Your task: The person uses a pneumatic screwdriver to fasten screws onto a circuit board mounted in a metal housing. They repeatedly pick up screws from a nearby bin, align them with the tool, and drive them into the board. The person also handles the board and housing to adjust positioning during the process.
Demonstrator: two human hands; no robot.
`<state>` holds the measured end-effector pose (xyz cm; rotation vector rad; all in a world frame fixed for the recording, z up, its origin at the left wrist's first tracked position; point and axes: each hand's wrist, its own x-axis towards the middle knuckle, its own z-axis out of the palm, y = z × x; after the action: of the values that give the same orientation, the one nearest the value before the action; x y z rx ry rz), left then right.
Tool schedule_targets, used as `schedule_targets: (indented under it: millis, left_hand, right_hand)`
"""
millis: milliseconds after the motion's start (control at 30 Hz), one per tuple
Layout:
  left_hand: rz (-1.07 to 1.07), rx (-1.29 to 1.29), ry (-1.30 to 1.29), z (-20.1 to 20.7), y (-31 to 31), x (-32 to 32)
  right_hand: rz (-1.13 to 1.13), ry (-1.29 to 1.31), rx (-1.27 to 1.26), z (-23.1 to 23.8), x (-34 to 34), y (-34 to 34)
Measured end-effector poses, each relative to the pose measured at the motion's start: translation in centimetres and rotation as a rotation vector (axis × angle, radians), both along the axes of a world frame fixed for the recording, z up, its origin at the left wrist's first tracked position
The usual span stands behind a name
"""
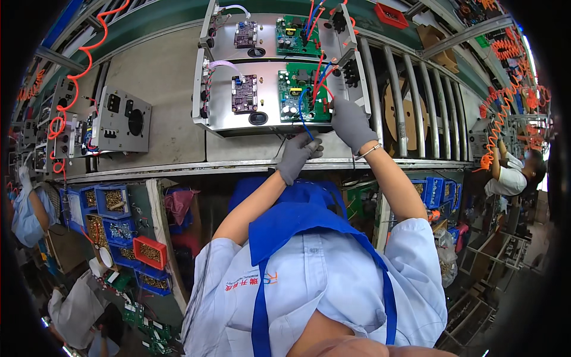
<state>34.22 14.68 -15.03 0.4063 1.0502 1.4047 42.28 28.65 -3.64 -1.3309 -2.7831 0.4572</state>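
An open metal chassis (270, 121) lies on the bench in front of me, with a green circuit board (289, 89) and a small dark board (244, 93) inside. My left hand (299, 156), in a grey glove, is at its front edge with its fingers closed on a blue wire (307, 128) that runs down from the green board. My right hand (353, 124), also gloved, reaches over the front right corner beside the side panel. Its fingers are curled near the end of a red wire (327, 90); what they pinch is hidden.
A second open chassis (267, 43) stands directly behind. Metal rollers (394, 101) lie to the right, with a round brown disc beneath. Another metal unit (122, 122) sits at left. Below the bench are blue bins (113, 200) and a red bin (150, 253) of small parts. Other people work at both sides.
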Motion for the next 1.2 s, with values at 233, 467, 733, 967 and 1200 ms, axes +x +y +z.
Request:
schedule_targets:
  millis: [233,467,733,967,1200]
  left_hand:
    - [0.057,0.047,-0.121,-1.5,4.5,2.2]
    - [0.047,-0.131,0.297,-3.3,5.7,1.6]
    - [-0.203,-0.248,0.883,-2.9,1.8,-1.2]
    - [-0.513,-0.178,0.772,4.2,-1.1,-4.1]
    - [0.184,-0.146,0.133,4.2,-3.1,-7.1]
  right_hand:
    - [-0.032,-0.156,-0.023,-0.1,-1.5,2.1]
    - [-0.123,0.007,-0.011,3.1,-2.3,0.6]
    - [-0.103,-0.036,0.018,2.0,-1.6,-2.2]
    - [0.036,0.272,-0.856,-2.7,-1.0,-4.3]
    - [-0.093,0.651,-0.719,3.0,-0.8,-4.3]
